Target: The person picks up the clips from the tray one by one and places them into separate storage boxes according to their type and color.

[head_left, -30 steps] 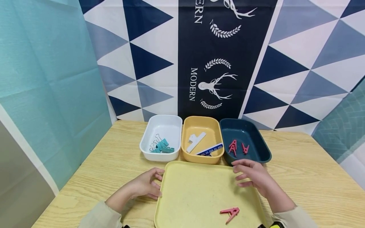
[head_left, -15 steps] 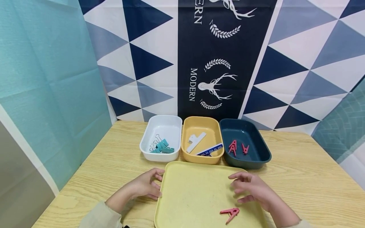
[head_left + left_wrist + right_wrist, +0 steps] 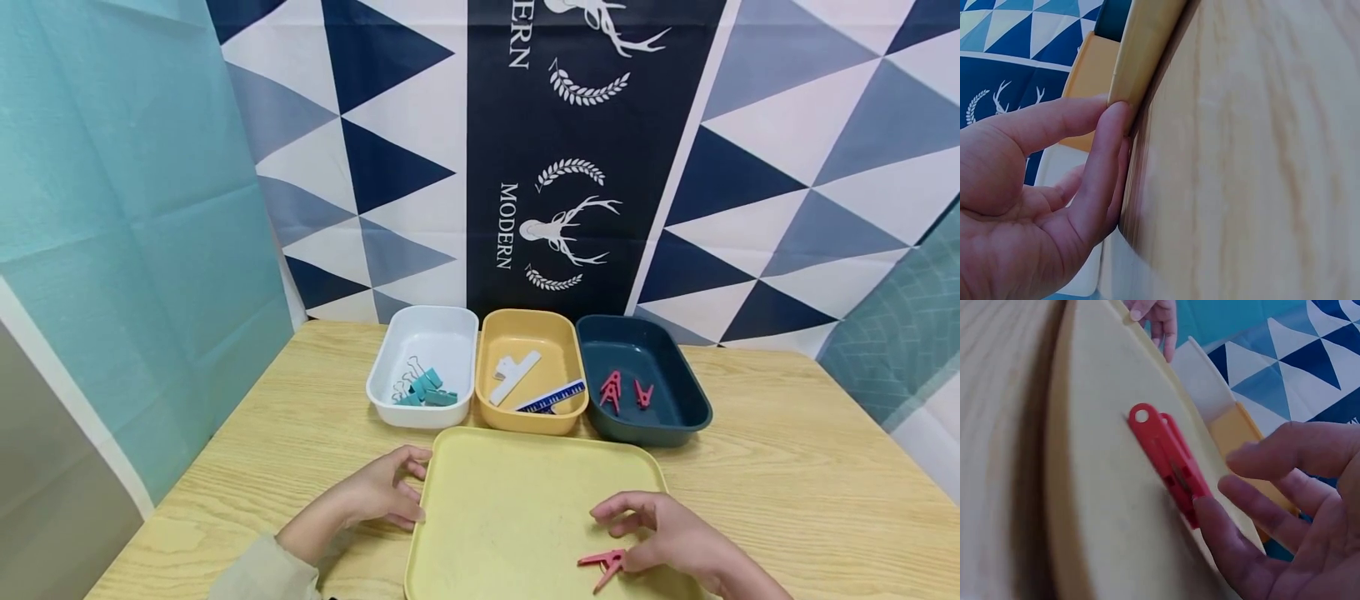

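Note:
A yellow tray (image 3: 510,500) lies on the wooden table with one red clothespin (image 3: 615,557) on it, near the front right. My left hand (image 3: 382,492) holds the tray's left rim, thumb and fingers meeting at the edge in the left wrist view. Over the tray, my right hand (image 3: 678,537) has its fingers spread and loosely bent. In the right wrist view the thumb tip (image 3: 1207,512) is right at one end of the clothespin, while the other fingers stay apart from it.
Behind the tray stand three bins side by side. The white one (image 3: 431,329) holds teal binder clips (image 3: 426,382), the orange one (image 3: 528,333) a white clip (image 3: 517,375) and a blue patterned clip (image 3: 558,396), and the dark blue one (image 3: 630,342) several red clothespins (image 3: 611,387).
My right hand has moved from beside the dark blue bin toward the front, down to the clothespin on the tray. The left hand has stayed at the rim.

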### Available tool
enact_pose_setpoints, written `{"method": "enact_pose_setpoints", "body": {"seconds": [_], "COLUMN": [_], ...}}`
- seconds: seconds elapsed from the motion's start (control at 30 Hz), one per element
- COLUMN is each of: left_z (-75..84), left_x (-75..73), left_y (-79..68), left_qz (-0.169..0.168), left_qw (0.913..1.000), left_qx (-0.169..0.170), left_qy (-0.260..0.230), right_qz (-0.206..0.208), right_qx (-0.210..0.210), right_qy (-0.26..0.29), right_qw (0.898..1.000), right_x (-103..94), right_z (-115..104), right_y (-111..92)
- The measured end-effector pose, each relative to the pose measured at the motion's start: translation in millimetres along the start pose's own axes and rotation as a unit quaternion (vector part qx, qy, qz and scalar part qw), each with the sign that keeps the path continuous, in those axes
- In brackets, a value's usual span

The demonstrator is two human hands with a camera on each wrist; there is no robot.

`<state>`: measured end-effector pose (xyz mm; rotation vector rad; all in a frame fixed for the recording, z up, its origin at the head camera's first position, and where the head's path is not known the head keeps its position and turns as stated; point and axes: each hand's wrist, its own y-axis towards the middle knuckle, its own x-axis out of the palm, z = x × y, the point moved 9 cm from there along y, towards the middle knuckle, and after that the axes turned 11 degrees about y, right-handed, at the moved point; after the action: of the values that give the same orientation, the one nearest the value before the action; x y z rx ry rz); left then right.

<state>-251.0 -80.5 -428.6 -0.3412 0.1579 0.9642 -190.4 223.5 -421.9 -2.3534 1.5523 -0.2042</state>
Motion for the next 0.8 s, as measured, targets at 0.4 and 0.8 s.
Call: {"method": "enact_pose_setpoints", "body": {"seconds": [0.4, 0.8], "left_z": [2.1, 1.7], "left_x": [0.9, 1.4], "left_y": [-0.7, 0.3], "left_qz": [-0.003, -0.009], "left_qw": [1.0, 0.9999], "left_qx": [0.005, 0.008], "left_qy": [0.001, -0.001], "right_qz": [-0.01, 0.007], "right_qx": [-0.058, -0.039], "right_qy": [-0.138, -0.014], "right_qw": [0.989, 0.999], "right_x": [15.1, 7.7], "right_z": [4.5, 9.5], "right_y": [-2.6, -5.6]}}
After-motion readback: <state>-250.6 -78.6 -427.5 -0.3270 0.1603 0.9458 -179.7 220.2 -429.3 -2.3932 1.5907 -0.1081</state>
